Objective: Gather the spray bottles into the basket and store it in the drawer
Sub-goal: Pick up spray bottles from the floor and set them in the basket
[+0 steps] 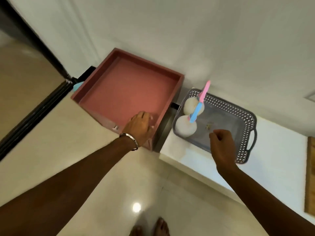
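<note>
the drawer (129, 92) stands pulled out from under the white counter (279, 150), a shallow pink-red tray with a flat bare floor. the left hand (139, 128) rests on its front edge, fingers curled down over the rim and into the inside — it has hold of the drawer front, and a metal bangle (131, 138) sits at the wrist. a small metal knob (115, 127) shows on the drawer face just left of that hand.

to the right, on the counter top, sits the grey basket (245, 120), lattice-sided with a loop handle at its near right end. two spray bottles stand upright in its left end, close together: the near one (185, 127) with a blue spray head, the far one (193, 105) with a pink spray head that pokes up past the basket rim. the picture is blurred here, so the heads partly overlap and i cannot tell finer detail.

the right hand (221, 143) hovers at the basket's near edge, fingers loosely curled, holding nothing that i can see — whether it touches the rim i cannot tell.

below, bare feet (150, 227) stand on a glossy cream floor (102, 167), and a wooden board (310, 176) shows at the right edge.
</note>
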